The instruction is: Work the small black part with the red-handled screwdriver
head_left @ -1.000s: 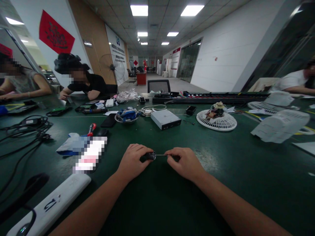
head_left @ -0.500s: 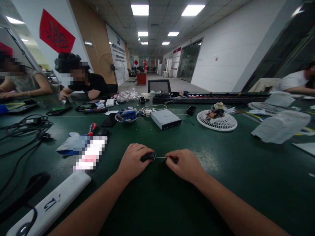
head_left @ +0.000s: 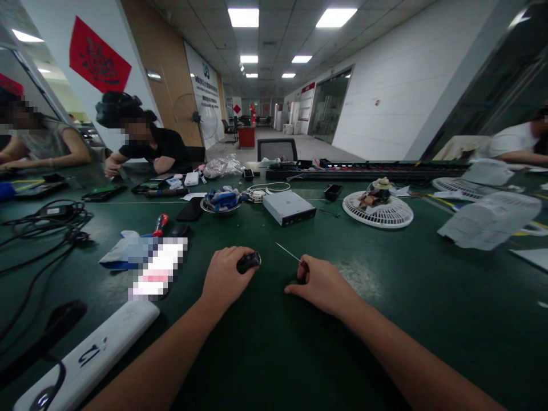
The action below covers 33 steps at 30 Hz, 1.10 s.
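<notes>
Long green workbench, person seated at it, both forearms resting over it. Silver metal box sits mid-bench, with both hands in front of it. White fan guard lies right of the box, red-handled screwdriver left of it. Left hand is closed, fingers gripping a short black cylinder. Right hand is pinched, fingertips holding a thin metal pin, not touching the cylinder.

The worktop is dark green. The small cylinder is glossy black, the thin pin silver, and the fan guard white with radial slots.
</notes>
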Each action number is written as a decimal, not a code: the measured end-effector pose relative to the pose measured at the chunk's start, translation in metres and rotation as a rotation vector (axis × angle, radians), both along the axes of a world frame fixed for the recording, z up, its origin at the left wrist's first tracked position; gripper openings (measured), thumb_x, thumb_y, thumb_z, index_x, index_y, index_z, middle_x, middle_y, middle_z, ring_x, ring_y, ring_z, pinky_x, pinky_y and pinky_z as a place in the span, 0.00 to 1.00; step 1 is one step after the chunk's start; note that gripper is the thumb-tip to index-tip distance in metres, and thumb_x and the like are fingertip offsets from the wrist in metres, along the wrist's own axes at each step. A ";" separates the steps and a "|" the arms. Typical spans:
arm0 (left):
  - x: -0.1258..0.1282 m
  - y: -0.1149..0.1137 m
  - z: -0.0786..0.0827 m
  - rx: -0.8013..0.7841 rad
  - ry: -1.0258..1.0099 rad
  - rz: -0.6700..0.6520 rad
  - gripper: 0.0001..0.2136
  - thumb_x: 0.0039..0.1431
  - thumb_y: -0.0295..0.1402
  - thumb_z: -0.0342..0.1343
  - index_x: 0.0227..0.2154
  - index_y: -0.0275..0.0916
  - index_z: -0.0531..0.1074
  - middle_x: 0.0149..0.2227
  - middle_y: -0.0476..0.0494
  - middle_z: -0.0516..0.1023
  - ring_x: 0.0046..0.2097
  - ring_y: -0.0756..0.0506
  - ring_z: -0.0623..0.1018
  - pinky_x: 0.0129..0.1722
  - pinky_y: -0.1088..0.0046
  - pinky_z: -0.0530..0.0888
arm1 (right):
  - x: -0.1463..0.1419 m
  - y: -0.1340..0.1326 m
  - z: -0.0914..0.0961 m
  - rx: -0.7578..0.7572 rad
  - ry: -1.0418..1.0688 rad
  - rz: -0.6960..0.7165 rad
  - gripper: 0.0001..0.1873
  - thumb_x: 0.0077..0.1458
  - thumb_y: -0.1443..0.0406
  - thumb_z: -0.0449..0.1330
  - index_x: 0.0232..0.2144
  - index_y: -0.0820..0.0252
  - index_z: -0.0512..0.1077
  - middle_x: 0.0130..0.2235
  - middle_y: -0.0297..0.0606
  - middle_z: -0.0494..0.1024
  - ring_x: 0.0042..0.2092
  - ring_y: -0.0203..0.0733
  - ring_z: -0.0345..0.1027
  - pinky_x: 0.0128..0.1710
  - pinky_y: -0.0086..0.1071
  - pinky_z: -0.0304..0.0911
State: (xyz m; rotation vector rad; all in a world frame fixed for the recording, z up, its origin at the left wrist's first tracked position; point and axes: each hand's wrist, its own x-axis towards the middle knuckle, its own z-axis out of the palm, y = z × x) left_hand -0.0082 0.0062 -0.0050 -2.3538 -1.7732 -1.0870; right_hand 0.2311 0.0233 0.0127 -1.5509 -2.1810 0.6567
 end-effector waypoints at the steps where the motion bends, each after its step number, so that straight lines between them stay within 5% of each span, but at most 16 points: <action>1: 0.000 0.000 0.000 -0.002 0.004 -0.005 0.12 0.52 0.31 0.63 0.40 0.45 0.73 0.38 0.48 0.79 0.41 0.41 0.76 0.42 0.59 0.69 | 0.000 0.000 0.000 -0.030 0.024 0.011 0.15 0.40 0.59 0.70 0.26 0.57 0.68 0.28 0.35 0.77 0.26 0.39 0.70 0.21 0.29 0.58; 5: 0.002 -0.001 0.002 -0.029 0.018 -0.044 0.13 0.51 0.31 0.64 0.40 0.44 0.73 0.38 0.48 0.79 0.41 0.41 0.75 0.42 0.59 0.69 | -0.003 -0.001 0.001 -0.045 0.149 0.013 0.09 0.47 0.67 0.64 0.24 0.57 0.65 0.35 0.37 0.80 0.30 0.38 0.73 0.26 0.30 0.64; 10: 0.007 -0.004 0.006 -0.044 0.023 -0.176 0.12 0.51 0.30 0.64 0.40 0.44 0.73 0.39 0.48 0.79 0.42 0.42 0.75 0.45 0.60 0.68 | -0.009 -0.001 -0.003 0.071 0.347 0.009 0.13 0.52 0.66 0.58 0.21 0.56 0.57 0.36 0.38 0.81 0.36 0.40 0.74 0.36 0.34 0.66; 18: 0.014 -0.010 0.011 -0.010 0.027 -0.378 0.10 0.54 0.32 0.61 0.40 0.42 0.73 0.38 0.44 0.79 0.42 0.42 0.76 0.45 0.60 0.69 | -0.019 -0.005 -0.013 -0.143 0.812 0.105 0.20 0.49 0.65 0.62 0.24 0.54 0.51 0.39 0.40 0.81 0.37 0.41 0.75 0.36 0.35 0.70; 33: 0.016 -0.013 0.010 0.006 0.040 -0.512 0.11 0.58 0.32 0.59 0.44 0.41 0.71 0.41 0.43 0.79 0.43 0.43 0.76 0.45 0.62 0.69 | -0.019 -0.011 -0.006 0.071 0.501 0.119 0.18 0.47 0.67 0.64 0.21 0.56 0.55 0.32 0.33 0.76 0.32 0.38 0.67 0.32 0.32 0.61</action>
